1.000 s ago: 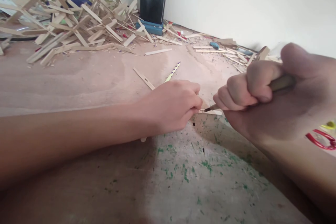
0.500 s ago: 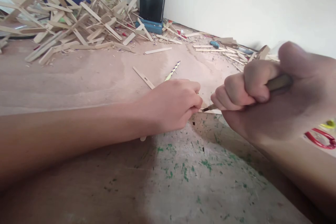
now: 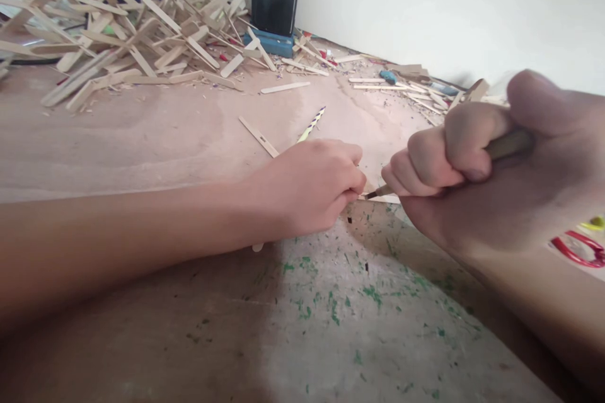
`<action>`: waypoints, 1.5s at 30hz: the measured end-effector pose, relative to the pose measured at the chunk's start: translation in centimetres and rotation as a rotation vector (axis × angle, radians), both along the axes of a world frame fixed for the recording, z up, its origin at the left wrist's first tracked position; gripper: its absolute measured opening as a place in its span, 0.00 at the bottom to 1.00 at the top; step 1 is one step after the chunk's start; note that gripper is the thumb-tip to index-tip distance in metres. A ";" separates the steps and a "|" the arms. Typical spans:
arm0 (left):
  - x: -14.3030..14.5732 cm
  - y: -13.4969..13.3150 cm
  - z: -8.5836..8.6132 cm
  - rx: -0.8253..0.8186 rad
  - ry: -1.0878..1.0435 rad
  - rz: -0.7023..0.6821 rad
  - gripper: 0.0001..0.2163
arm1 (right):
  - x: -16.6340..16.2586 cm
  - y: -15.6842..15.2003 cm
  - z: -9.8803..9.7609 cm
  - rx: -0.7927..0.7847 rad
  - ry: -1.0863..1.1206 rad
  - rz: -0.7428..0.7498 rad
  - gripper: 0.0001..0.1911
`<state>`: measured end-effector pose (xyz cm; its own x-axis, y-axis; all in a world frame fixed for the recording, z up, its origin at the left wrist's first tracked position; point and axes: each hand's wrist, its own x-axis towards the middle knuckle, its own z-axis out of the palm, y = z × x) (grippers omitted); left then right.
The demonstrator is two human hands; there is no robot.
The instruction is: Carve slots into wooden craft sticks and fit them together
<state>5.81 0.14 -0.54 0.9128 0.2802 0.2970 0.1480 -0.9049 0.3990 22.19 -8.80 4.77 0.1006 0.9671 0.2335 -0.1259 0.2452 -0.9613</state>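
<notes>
My right hand (image 3: pixel 491 164) is wrapped round the handle of a small carving tool (image 3: pixel 513 143), thumb on top. The tool's dark metal tip slants down to the left and touches a pale wooden craft stick (image 3: pixel 390 199) on the table. Closed over that stick, my left hand (image 3: pixel 321 182) pins it down close to the tip. Much of the stick is hidden under the fingers. Behind the left hand lies another craft stick (image 3: pixel 258 135) with a small slot cut in it. A striped pencil (image 3: pixel 312 123) points away beside it.
A large heap of craft sticks (image 3: pixel 142 38) fills the back left. A black container on a blue base (image 3: pixel 271 43) stands by the wall. More sticks (image 3: pixel 411 88) lie at back right. Red handles (image 3: pixel 579 249) show at the right edge. Green marks dot the wooden table (image 3: pixel 331 302).
My right hand has shifted very slightly to the right, its tool tip still at the stick. My left hand stays in nearly the same place.
</notes>
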 end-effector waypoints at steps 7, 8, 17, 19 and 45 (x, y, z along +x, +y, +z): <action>0.0 0.0 0.0 0.002 -0.003 -0.008 0.09 | 0.2 0.2 0.4 -0.015 -0.145 -0.118 0.36; 0.0 0.0 0.0 0.002 0.000 -0.008 0.09 | 0.1 0.3 0.4 -0.023 -0.145 -0.122 0.35; 0.2 -0.1 0.3 0.002 0.036 0.007 0.10 | -0.7 0.4 0.2 -0.016 -0.042 -0.116 0.33; 0.2 -0.1 0.3 0.000 0.039 0.008 0.10 | -0.8 0.4 0.6 -0.011 -0.061 -0.102 0.35; -0.5 0.2 -0.4 0.032 -0.047 -0.015 0.11 | -2.0 -0.1 -0.3 0.051 0.137 -0.123 0.25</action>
<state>5.33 0.32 -0.93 0.9015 0.2566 0.3485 0.1162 -0.9192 0.3764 20.15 -8.93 4.42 0.2513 0.9329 0.2580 -0.2209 0.3148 -0.9231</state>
